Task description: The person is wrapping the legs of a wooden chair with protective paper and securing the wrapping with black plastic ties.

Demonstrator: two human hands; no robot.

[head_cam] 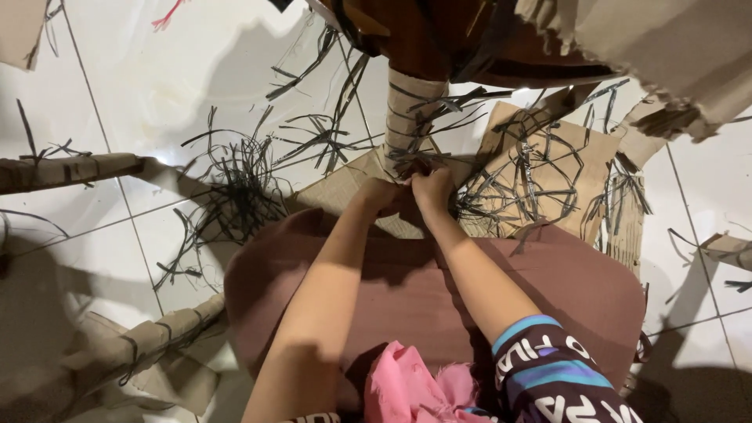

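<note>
Pink cloth, six o'clock, on a brown-covered lap. Left hand and right hand, centre, fingers pinched on black straps at the cardboard-wrapped leg, twelve o'clock. Loose black strapping, ten o'clock, on white tile floor. Cardboard sheet, two o'clock.

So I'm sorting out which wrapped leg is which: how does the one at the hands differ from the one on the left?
The leg at the hands stands upright; the left leg runs sideways across the white tiled floor. Both the left hand and right hand work at the first leg's base; nothing touches the left one. The first shows dark strips in rings; the left one looks mostly bare cardboard. Both are wrapped in brown cardboard.
</note>
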